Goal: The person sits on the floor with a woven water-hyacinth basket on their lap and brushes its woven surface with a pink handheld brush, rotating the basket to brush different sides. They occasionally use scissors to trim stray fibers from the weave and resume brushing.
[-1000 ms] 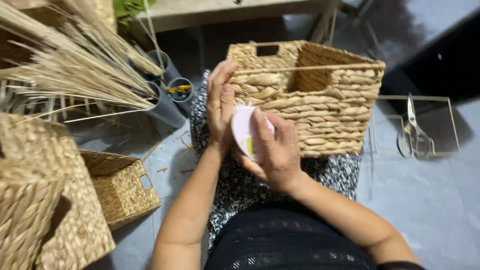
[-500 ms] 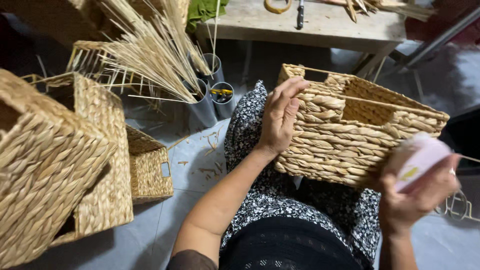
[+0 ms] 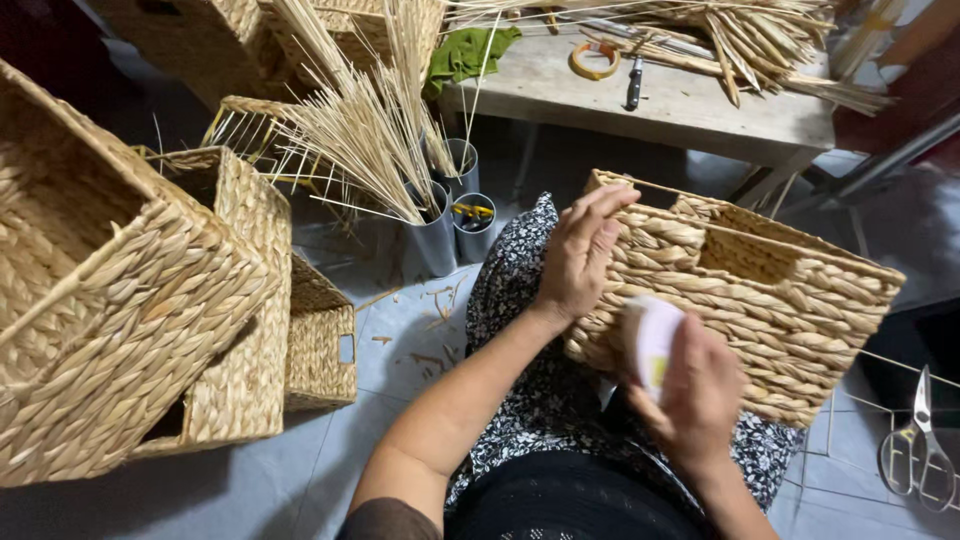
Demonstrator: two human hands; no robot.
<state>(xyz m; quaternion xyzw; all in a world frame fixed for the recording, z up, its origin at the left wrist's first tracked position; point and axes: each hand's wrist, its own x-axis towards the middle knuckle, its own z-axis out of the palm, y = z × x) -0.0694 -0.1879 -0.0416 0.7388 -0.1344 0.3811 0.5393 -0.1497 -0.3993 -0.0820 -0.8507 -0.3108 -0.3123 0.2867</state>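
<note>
A rectangular woven straw basket (image 3: 790, 300) with a handle cut-out rests on my lap, over a black-and-white patterned cloth (image 3: 520, 330). My left hand (image 3: 582, 255) lies flat on the basket's near-left corner, fingers along the rim. My right hand (image 3: 695, 395) is closed around a small pale pink roll (image 3: 652, 338) with a yellow mark, held against the basket's front wall.
Finished woven baskets (image 3: 120, 290) stack at the left, a smaller one (image 3: 320, 345) on the floor. Metal cans (image 3: 450, 215) hold bundled straw stalks (image 3: 370, 130). A wooden bench (image 3: 690, 100) carries reeds, a tape ring (image 3: 594, 60) and a knife. Scissors (image 3: 915, 445) lie right.
My right hand brought the pink roll from out at the right back in against the basket's front. The left hand stayed on the basket's corner. The view shifted.
</note>
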